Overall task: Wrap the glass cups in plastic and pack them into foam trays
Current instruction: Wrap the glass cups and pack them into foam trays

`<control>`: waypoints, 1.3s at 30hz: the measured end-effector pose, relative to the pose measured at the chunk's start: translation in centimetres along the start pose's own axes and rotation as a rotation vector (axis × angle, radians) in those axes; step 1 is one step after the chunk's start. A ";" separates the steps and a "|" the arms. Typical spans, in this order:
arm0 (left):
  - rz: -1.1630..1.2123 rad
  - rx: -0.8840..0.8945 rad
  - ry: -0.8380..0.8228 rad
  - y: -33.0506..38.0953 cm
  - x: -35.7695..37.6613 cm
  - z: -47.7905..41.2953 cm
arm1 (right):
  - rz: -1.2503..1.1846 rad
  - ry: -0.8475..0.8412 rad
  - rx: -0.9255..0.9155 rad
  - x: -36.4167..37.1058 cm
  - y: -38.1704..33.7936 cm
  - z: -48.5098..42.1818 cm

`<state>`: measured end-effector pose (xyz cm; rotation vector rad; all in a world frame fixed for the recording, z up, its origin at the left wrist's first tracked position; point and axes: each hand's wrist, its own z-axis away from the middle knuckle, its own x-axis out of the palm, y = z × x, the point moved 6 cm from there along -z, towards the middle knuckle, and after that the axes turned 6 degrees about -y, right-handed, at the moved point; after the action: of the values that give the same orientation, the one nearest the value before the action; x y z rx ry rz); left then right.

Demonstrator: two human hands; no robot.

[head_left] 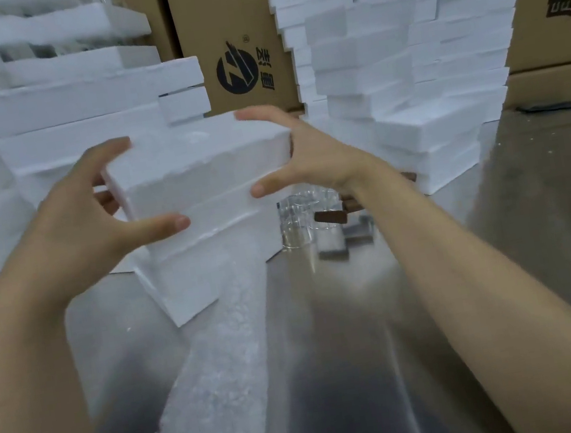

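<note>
Foam trays (202, 177) gripped btwn left hand (86, 211) & right hand (307, 152), fingers spread.

Showing plain white across the foam box (202, 177), faintly grainy at its edges. Repeating that white in the foam stacks (396, 27) behind. Wearing tan brown on the cardboard box (228, 18), printed with a black round logo (237, 71) and black characters. Shining silver-grey over the bench (393, 349). Running milky white with a bubbly pattern down the wrap strip (221, 359). Looking colourless and see-through in the glass cups (295, 226), beside a dark brown piece (329, 217).
</note>
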<state>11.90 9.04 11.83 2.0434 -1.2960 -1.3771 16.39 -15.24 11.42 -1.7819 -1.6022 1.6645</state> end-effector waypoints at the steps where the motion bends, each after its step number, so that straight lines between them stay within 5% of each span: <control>1: 0.010 -0.024 0.008 -0.8 -0.3 0.1 | 0.020 0.006 -0.009 0.5 0.2 -0.8; 15: -0.153 -0.194 0.060 -2.8 -0.6 0.2 | -0.017 -0.049 0.047 1.4 2.1 -1.6; 18: -0.166 0.062 0.409 0.9 -1.7 0.6 | 0.053 -0.039 0.100 -0.1 1.1 -0.5; 21: -0.187 0.579 0.699 6.9 0.1 3.2 | 0.055 0.372 0.018 -1.7 -1.0 2.0; 23: -0.267 0.744 0.628 9.5 3.5 4.1 | 0.109 0.576 -0.101 -0.5 -2.0 5.5; 24: -0.318 0.756 0.535 10.3 5.4 4.1 | 0.149 0.482 -0.145 1.3 -2.0 7.2; 28: -0.522 0.507 0.125 9.2 11.5 3.1 | 0.437 -0.324 -0.109 8.5 0.6 13.8; 39: -0.453 0.172 -0.305 1.8 18.1 2.5 | 0.480 -0.171 0.187 1.2 5.2 14.4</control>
<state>10.76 -6.51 2.18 2.4218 -1.1368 -1.8951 7.29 -23.24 2.05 -2.0822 -1.0763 2.1414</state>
